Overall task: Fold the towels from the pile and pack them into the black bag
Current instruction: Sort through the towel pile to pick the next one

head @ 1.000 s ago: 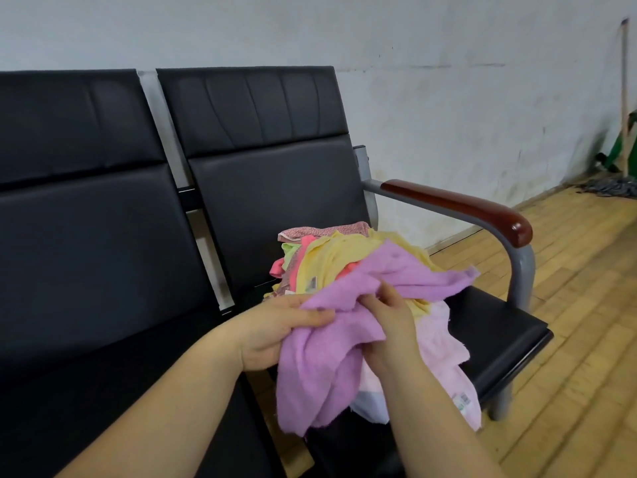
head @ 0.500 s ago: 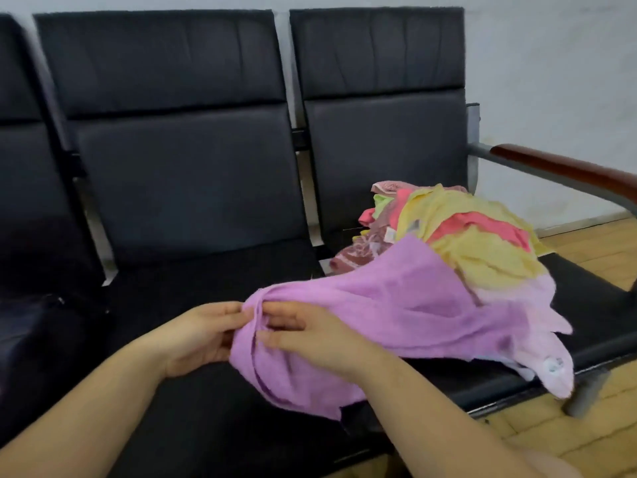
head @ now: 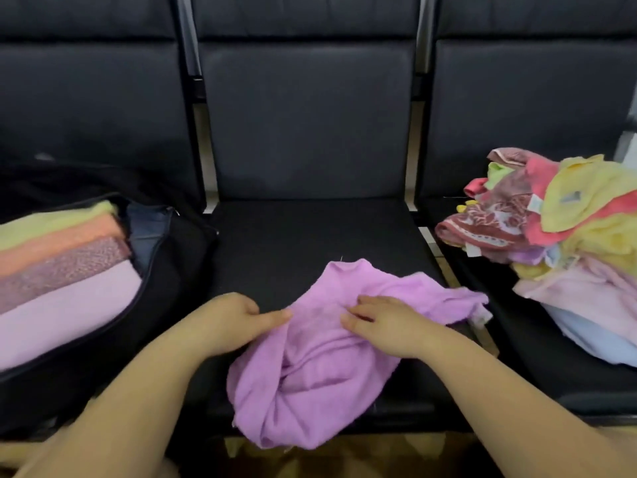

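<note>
Fingers of the left hand [head: 231, 318] are curled, and the thumb with the forefinger seems to pinch the left edge of the crumpled soft purple towel [head: 320, 360] in the lower centre of the frame. Fingers of the right hand [head: 386, 322] lie bent on top of the same towel and press into its folds; whether they truly grip the cloth I cannot tell. This towel rests on the front part of the middle black padded seat [head: 310, 232], and its lower end hangs over the front edge.

At the left of the frame the open black fabric bag [head: 172, 270] sits on the neighbouring seat. Inside it is a row of folded towels [head: 58, 257]: pale purple, speckled mauve, orange and light yellow.

At the right of the frame, on the third seat, lies the loose pile of unfolded towels [head: 565, 243], yellow, pink, patterned maroon, pale pink and light blue.
</note>
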{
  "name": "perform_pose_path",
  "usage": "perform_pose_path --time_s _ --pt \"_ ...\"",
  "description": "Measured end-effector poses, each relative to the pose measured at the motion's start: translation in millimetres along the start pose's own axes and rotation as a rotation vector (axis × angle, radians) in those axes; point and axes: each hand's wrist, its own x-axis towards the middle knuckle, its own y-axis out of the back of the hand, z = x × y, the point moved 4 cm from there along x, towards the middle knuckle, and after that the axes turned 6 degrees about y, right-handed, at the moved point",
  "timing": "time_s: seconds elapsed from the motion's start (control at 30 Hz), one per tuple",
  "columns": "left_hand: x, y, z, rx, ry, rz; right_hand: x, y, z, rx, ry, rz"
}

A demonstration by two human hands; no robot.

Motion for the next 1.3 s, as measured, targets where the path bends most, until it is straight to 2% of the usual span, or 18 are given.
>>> perform_pose_path --time_s 0.07,0.17,0.23,0.33,0.4,0.47,0.6,0.67,0.73,0.8,0.87,0.93,1.03,1.1,1.23,1.3 --pt "-1.3 -4.5 14.9 -0.016 -0.176 0.108 0.6 -1.7 -8.2 0.144 0.062 -0.012" --pt "-5.3 -21.3 33.3 -0.021 -0.357 -0.053 -5.0 -3.7 -19.4 0.253 0.113 -0.092" --pt "-1.0 -35.0 32.8 0.118 -0.315 -0.146 -8.1 -0.1 -21.4 0.183 0.130 -0.055" --pt "4.4 -41.2 25.6 0.312 -0.210 -0.140 -8.0 11.1 -14.3 0.027 0.051 0.115" --pt "6.0 -39.7 23.7 0.297 -0.152 -0.120 -5.9 11.3 -3.4 -0.112 -0.069 0.069" --pt "5.4 -38.9 23.3 0.306 -0.099 -0.127 -2.2 10.1 5.3 -0.114 -0.133 0.023" --pt "5.2 -36.0 23.1 0.320 -0.066 -0.124 -0.7 2.6 3.1 -0.089 -0.030 0.011" --pt "4.1 -34.5 25.1 0.365 -0.114 -0.119 -3.4 0.4 -1.5 -0.086 0.048 0.031" --pt "5.4 -31.1 27.3 0.391 -0.207 -0.058 -9.7 4.5 -6.4 0.035 0.095 0.095" --pt "5.6 -23.7 28.2 0.240 -0.262 -0.027 -17.0 12.4 -9.5 0.229 0.109 0.152" --pt "4.5 -12.0 26.7 -0.062 -0.271 -0.016 -25.7 18.7 -9.0 0.376 0.094 0.150" --pt "1.0 3.8 23.2 -0.247 -0.285 0.067 -36.5 19.9 -7.7 0.514 0.085 0.059" --pt "-9.2 23.2 17.1 -0.277 -0.293 0.211 -53.9 18.3 -4.9 0.642 0.078 -0.096" --pt "-18.4 31.0 15.0 -0.262 -0.294 0.270 -62.8 19.2 0.2 0.542 0.064 -0.088" --pt "-37.2 38.8 5.7 -0.246 -0.276 0.322 -72.8 22.6 17.6 0.061 -0.004 0.004" --pt "-43.6 43.9 -4.5 -0.257 -0.269 0.370 -78.3 24.1 27.2 -0.056 -0.053 -0.009"
